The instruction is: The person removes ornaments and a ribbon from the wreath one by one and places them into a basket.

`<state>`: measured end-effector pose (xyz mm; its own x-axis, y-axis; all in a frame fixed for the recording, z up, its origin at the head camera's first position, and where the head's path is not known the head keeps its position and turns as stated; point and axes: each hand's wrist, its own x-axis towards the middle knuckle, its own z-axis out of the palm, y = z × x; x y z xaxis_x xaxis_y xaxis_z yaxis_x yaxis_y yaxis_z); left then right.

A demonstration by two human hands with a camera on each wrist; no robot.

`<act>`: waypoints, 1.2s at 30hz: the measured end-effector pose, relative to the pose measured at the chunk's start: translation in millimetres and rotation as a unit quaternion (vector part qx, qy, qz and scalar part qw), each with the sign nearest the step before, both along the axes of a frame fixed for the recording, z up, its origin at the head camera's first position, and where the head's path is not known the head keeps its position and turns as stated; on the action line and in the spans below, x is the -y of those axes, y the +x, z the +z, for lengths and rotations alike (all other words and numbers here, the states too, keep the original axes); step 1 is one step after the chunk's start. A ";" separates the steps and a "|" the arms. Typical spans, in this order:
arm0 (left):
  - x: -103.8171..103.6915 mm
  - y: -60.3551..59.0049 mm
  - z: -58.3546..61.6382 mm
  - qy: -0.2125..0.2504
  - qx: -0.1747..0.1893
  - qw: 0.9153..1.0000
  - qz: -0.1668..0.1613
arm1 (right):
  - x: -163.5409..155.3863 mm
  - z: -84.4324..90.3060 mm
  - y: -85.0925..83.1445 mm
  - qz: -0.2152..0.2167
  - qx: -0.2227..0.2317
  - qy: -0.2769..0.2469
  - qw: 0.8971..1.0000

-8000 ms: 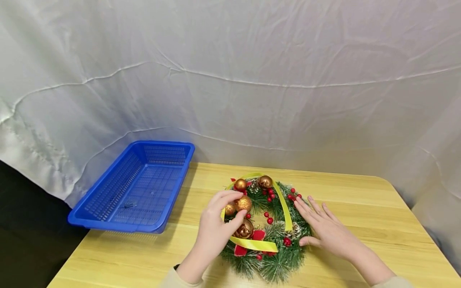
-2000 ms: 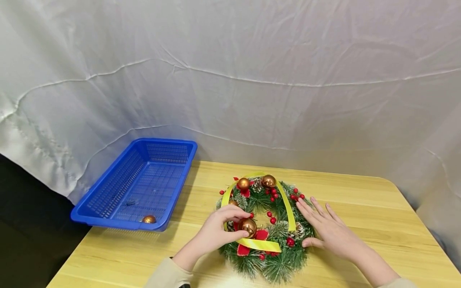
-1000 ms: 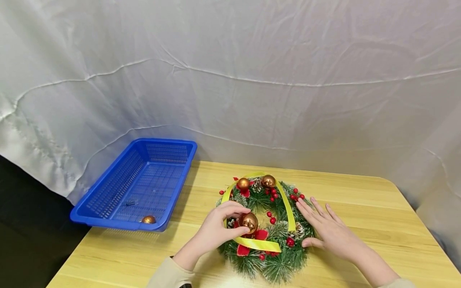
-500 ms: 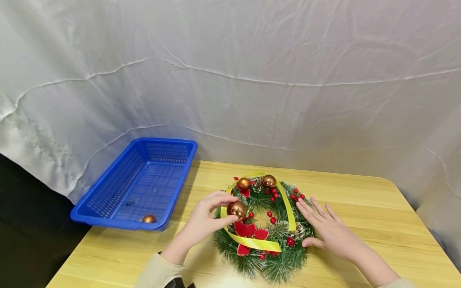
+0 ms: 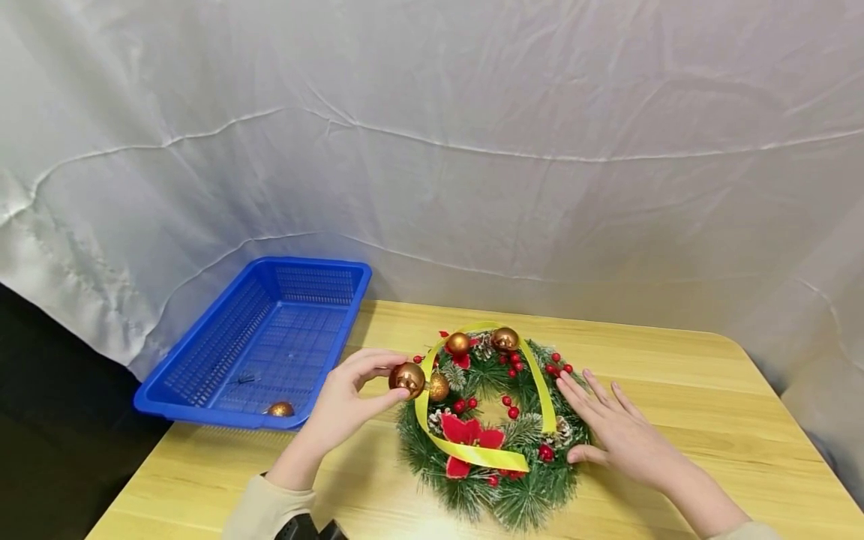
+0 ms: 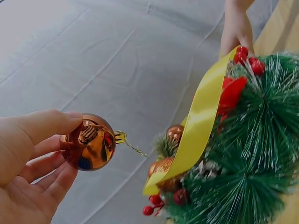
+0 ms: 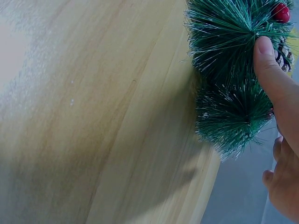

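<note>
My left hand (image 5: 340, 409) pinches a shiny copper Christmas bauble (image 5: 407, 381) between thumb and fingers, at the left edge of the wreath. In the left wrist view the bauble (image 6: 91, 147) has a gold cap and a loose cord, apart from the greenery. The green wreath (image 5: 526, 502) lies flat on the table, with a yellow ribbon (image 5: 542, 394), red berries, pine cones and a red flower (image 5: 466, 435). Several other baubles sit on it, one a glittery gold bauble (image 5: 439, 387). My right hand (image 5: 617, 439) rests on the wreath's right side, fingers straight, thumb against the needles.
A blue plastic basket (image 5: 202, 416) stands at the table's left, a glittery bauble (image 5: 280, 409) and a small dark wiry piece (image 5: 244, 379) inside. The wooden table (image 5: 702, 397) reaches back to a grey curtain (image 5: 540, 210).
A glittery bauble now lies in the basket. My left hand has since taken the copper bauble from beside the red flower, lifting it leftward off the wreath. The right hand stays put.
</note>
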<state>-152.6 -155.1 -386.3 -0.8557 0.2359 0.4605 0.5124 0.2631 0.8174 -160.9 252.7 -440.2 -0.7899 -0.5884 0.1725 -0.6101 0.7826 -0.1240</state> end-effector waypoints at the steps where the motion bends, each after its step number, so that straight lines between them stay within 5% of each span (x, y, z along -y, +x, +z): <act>1: 2.5 -0.1 -0.3 0.000 -0.002 1.000 0.003 | -0.1 -0.1 0.1 0.000 0.000 -0.001 1.000; 10: 22.6 4.7 -0.3 0.019 0.028 0.999 0.034 | -0.1 -0.7 -0.1 -0.003 0.007 0.001 1.000; 22: 48.9 5.3 -7.6 0.017 -0.012 0.998 0.062 | -0.2 0.1 -0.2 -0.002 -0.002 0.002 1.000; 36: 92.4 7.1 -8.8 0.024 0.006 0.991 0.130 | -0.5 -0.7 -0.6 -0.001 -0.003 0.002 1.000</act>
<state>-145.5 -247.5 -395.1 -0.8906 -0.0148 0.4545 0.4219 0.3458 0.8381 -161.5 253.2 -440.9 -0.7904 -0.5873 0.1742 -0.6088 0.7847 -0.1167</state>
